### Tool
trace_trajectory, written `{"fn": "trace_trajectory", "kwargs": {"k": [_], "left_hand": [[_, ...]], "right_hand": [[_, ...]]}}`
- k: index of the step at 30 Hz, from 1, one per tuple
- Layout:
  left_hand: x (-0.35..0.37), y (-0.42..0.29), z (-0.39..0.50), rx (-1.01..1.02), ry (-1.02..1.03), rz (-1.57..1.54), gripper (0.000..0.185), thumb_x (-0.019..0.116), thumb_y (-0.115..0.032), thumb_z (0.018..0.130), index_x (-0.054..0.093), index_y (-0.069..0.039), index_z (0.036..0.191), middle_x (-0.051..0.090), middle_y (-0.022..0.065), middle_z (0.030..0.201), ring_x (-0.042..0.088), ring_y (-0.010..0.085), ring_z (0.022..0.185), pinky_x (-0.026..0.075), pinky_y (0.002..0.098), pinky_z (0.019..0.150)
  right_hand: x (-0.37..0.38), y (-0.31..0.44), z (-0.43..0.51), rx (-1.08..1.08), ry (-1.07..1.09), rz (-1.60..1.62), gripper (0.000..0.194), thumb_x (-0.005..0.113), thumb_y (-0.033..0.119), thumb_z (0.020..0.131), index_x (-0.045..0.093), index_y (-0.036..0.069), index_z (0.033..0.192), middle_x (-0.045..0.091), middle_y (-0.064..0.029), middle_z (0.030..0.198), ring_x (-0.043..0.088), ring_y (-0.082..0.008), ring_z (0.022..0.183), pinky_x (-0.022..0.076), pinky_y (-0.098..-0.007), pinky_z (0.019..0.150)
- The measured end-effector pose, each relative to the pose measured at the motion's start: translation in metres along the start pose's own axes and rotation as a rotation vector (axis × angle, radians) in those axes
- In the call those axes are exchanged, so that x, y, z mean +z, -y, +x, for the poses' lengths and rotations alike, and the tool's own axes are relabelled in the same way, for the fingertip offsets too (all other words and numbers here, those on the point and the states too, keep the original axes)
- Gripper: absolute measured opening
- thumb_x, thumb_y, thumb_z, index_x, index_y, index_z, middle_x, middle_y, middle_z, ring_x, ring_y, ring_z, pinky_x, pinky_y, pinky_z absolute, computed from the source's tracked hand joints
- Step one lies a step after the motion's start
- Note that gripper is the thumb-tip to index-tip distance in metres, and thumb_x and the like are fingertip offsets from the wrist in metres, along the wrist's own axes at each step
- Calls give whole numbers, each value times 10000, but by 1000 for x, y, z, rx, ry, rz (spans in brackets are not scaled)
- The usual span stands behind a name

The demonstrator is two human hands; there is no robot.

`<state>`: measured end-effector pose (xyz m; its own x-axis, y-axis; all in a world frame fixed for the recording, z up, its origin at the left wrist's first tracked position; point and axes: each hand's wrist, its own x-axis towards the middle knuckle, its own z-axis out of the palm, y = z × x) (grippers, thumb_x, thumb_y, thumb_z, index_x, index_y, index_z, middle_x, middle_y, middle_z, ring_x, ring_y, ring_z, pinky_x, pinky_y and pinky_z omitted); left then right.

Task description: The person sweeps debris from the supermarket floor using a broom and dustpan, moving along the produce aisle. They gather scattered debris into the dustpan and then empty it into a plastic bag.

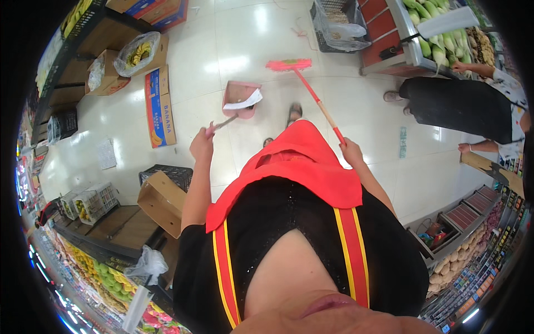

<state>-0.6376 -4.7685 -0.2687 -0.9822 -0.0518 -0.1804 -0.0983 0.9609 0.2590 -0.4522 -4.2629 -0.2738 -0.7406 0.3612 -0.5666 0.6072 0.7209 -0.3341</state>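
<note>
My left hand (203,144) grips the pink handle of a long-handled dustpan (230,89), whose pan rests on the tiled floor ahead of me. Inside the pan lie a white strip (245,101), which hangs over its right edge, and some dark debris. My right hand (351,151) is closed around the red end of a broom's handle (318,101). The broom's pink head (288,64) touches the floor beyond the dustpan and to its right, apart from it. A red apron (292,158) covers my front, and my feet show below it.
A flattened banana carton (160,109) and boxes with bananas (142,53) are at left. A lined crate (340,25) stands at top right, near a stall of white radishes (442,44). Another person (459,106) stands at right. An empty cardboard box (160,204) is beside my left arm.
</note>
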Motion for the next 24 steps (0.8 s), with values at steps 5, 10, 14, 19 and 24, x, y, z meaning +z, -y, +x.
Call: {"fn": "trace_trajectory", "kwargs": {"k": [5, 10, 14, 19, 24], "left_hand": [[-16, -64, 112, 38, -19, 24, 240, 669, -315, 841, 558, -104, 871, 660, 125, 797, 633, 365, 751, 472, 473, 625], [-68, -121, 197, 7, -50, 17, 256, 680, -321, 837, 561, -99, 882, 651, 126, 799, 626, 367, 756, 465, 473, 629], [-102, -160, 273, -20, -44, 33, 259, 678, -326, 843, 570, -99, 900, 648, 136, 802, 621, 371, 760, 458, 477, 640], [-113, -200, 376, 44, -4, 37, 253, 675, -323, 848, 567, -99, 891, 654, 123, 792, 628, 356, 754, 459, 464, 635], [-108, -229, 503, 227, -57, 50, 249, 682, -314, 842, 561, -98, 866, 654, 119, 753, 634, 341, 696, 466, 449, 590]], "right_hand": [[-29, 23, 123, -9, -39, 57, 253, 557, 266, 889, 619, 76, 1044, 658, -179, 849, 639, -358, 823, 491, -451, 712], [-78, 81, 262, 43, 47, -26, 245, 551, 261, 897, 613, 83, 1053, 662, -195, 951, 630, -383, 906, 499, -475, 767], [-132, 147, 360, -48, 13, -157, 254, 561, 276, 901, 613, 94, 1070, 668, -176, 987, 635, -365, 942, 499, -489, 786], [-192, 240, 476, -222, -78, -151, 271, 572, 263, 906, 599, 96, 1118, 667, -161, 909, 664, -313, 813, 513, -451, 663], [-238, 320, 530, 131, 288, 673, 337, 577, 255, 913, 576, 103, 1214, 539, -59, 695, 501, -125, 500, 412, -317, 425]]}}
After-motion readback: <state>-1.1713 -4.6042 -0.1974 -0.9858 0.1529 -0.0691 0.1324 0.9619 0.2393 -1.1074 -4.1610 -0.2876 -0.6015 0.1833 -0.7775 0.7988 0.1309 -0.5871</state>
